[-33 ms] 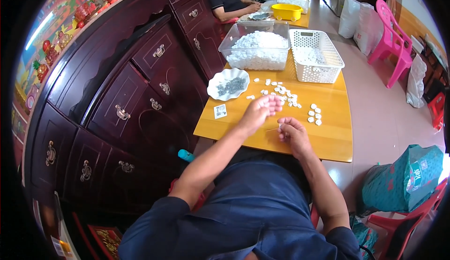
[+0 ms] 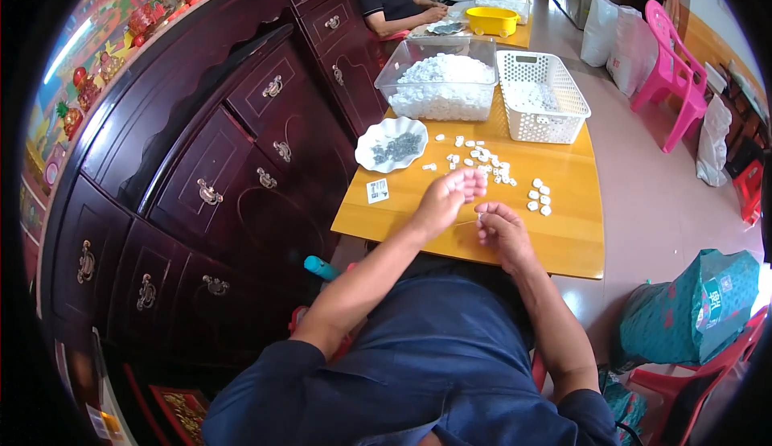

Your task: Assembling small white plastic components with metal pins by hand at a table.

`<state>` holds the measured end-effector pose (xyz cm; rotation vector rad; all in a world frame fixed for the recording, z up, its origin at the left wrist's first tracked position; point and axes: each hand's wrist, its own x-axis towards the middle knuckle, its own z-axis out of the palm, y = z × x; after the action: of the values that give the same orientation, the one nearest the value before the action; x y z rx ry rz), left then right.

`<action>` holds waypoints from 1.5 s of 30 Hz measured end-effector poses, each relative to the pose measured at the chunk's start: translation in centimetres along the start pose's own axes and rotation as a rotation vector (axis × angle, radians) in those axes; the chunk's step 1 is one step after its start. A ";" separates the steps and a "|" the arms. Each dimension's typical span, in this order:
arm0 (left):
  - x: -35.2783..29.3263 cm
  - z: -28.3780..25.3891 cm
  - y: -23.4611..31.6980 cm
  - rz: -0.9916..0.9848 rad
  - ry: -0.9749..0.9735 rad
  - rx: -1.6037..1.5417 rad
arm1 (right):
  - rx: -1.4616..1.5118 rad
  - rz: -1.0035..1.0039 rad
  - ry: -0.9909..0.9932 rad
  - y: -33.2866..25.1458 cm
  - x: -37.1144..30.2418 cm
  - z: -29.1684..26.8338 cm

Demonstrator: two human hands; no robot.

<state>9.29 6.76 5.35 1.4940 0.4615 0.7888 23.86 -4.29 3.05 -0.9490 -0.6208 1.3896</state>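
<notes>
Both my hands are over the near part of a yellow wooden table (image 2: pixel 418 221). My left hand (image 2: pixel 444 201) has its fingers bunched together just in front of several small white pieces (image 2: pixel 482 159) scattered on the table; what sits between those fingers is hidden. My right hand (image 2: pixel 503 233) is right beside it, thumb and forefinger pinched on a small white piece (image 2: pixel 480 217). Three more white pieces (image 2: pixel 539 197) lie a little to the right of my hands.
A white plate (image 2: pixel 378 156) of small grey parts and a small card (image 2: pixel 377 191) lie left of the pieces. Behind stand a clear bin (image 2: pixel 402 84) of white pieces and a white basket (image 2: pixel 540 128). A dark cabinet (image 2: pixel 201 164) lines the left. Another person (image 2: pixel 394 0) sits at the far table.
</notes>
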 end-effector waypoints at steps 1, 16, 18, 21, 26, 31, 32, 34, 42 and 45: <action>-1.1 0.7 0.3 0.105 -0.012 0.099 | -0.008 0.000 -0.003 0.0 -0.1 0.1; -5.1 4.3 2.5 0.486 -0.064 0.547 | 0.218 0.254 -0.327 0.3 -0.9 -0.6; -5.3 4.2 2.7 0.485 -0.060 0.497 | 0.214 0.269 -0.348 0.6 -0.6 -0.9; -5.4 4.1 3.6 0.354 -0.102 0.453 | 0.241 0.258 -0.391 0.8 -0.5 -1.1; -5.6 4.4 3.9 0.219 -0.167 0.303 | 0.316 0.250 -0.460 0.6 -0.5 -1.2; -6.0 4.8 3.8 0.139 -0.205 0.047 | 0.306 0.208 -0.575 -0.1 -1.0 -1.5; -6.0 4.8 3.9 0.139 -0.208 0.008 | 0.296 0.198 -0.591 -0.1 -1.0 -1.6; -5.9 4.5 3.9 0.122 -0.210 -0.037 | 0.326 0.198 -0.631 0.0 -0.6 -1.6; -5.7 3.6 1.8 0.225 0.050 0.027 | 0.333 0.236 -0.403 -1.2 -0.8 -0.8; -5.6 3.5 2.7 0.352 0.123 0.347 | 0.313 0.208 -0.362 -0.9 -0.6 -1.0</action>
<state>7.51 0.02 7.10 1.8875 0.4487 1.1233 25.11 -4.97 3.37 -0.5245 -0.5588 1.8055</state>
